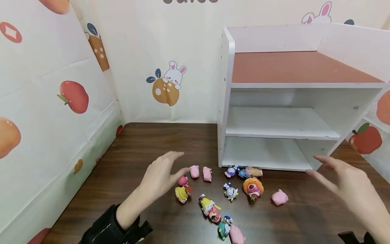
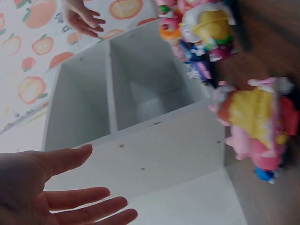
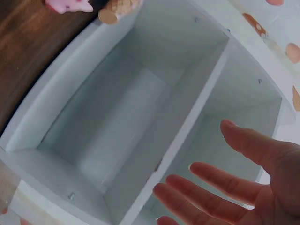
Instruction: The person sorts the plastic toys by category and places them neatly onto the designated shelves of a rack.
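Observation:
My left hand (image 1: 161,176) hovers over the table's left part with fingers extended and nothing held, close by a small figure in a yellow dress (image 1: 182,194) and two pink pig figures, one of them a pink pig (image 1: 194,171). On the other side my right hand (image 1: 347,183) is raised before the shelf's right end, its fingers spread and holding nothing. A pink pig (image 1: 279,197) lies to its left on the table. The white shelf (image 1: 226,101) stands at the back right, and both wrist views look into its bare compartments.
Several toy figures are scattered mid-table, among them an orange-hatted figure (image 1: 253,188), a blue-and-white figure (image 1: 231,192) and an ice-cream cone figure (image 1: 253,172) by the shelf's front edge. Fruit-patterned sheets (image 1: 39,88) cover the walls behind the brown table (image 1: 158,142).

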The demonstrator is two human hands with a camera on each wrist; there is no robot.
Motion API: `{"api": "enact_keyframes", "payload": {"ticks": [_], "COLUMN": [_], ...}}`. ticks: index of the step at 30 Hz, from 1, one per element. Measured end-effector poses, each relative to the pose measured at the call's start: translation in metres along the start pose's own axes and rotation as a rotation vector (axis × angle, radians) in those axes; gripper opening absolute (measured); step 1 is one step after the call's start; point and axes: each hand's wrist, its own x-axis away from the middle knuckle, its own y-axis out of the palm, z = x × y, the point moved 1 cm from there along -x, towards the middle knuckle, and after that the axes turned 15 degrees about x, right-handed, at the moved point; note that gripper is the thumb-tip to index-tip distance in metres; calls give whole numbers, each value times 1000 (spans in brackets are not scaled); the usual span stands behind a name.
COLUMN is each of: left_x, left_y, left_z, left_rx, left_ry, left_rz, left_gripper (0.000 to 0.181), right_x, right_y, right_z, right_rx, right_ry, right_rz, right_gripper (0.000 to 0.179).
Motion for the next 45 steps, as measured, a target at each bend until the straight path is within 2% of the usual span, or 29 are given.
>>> {"api": "enact_keyframes", "payload": {"ticks": [2, 5, 8, 11, 15, 20, 22, 25, 29, 35, 39, 43, 45], "left_x": [-6, -16, -28, -40, -56, -75, -82, -92, -102, -116, -124, -131, -135], "left_y": [-1, -1, 1, 5, 13, 27, 32, 41, 51, 64, 71, 77, 80], "left_z": [4, 9, 12, 13, 12, 10, 10, 10, 11, 15, 17, 16, 15], "left_rx": [33, 103, 176, 254, 369, 484, 509, 538, 567, 600, 587, 552, 543], "left_ry": [14, 36, 73, 118, 153, 171, 178, 189, 182, 162, 124, 73, 72], "left_rz": [14, 33, 65, 114, 176, 227, 242, 248, 253, 242, 186, 118, 98], "left_gripper": [45, 43, 40, 39, 40, 44, 47, 52, 57, 65, 72, 79, 81], "right_x": [-3, -8, -12, -18, -27, -37, -40, -44, -52, -65, -72, -80, -83], "right_y": [-4, -8, -10, -10, -10, -7, -4, 0, 6, 15, 19, 27, 30], "right_z": [1, 3, 7, 12, 20, 34, 40, 48, 55, 64, 69, 71, 72], "right_rx": [17, 20, -30, -124, -231, -232, -191, -161, -175, -253, -287, -261, -254], "right_ry": [-2, 45, 119, 168, 269, 422, 493, 596, 678, 686, 722, 738, 736], "right_rz": [73, 161, 226, 324, 449, 558, 555, 505, 433, 416, 371, 346, 333], "right_gripper": [45, 40, 36, 31, 27, 34, 37, 42, 45, 46, 47, 50, 50]}}
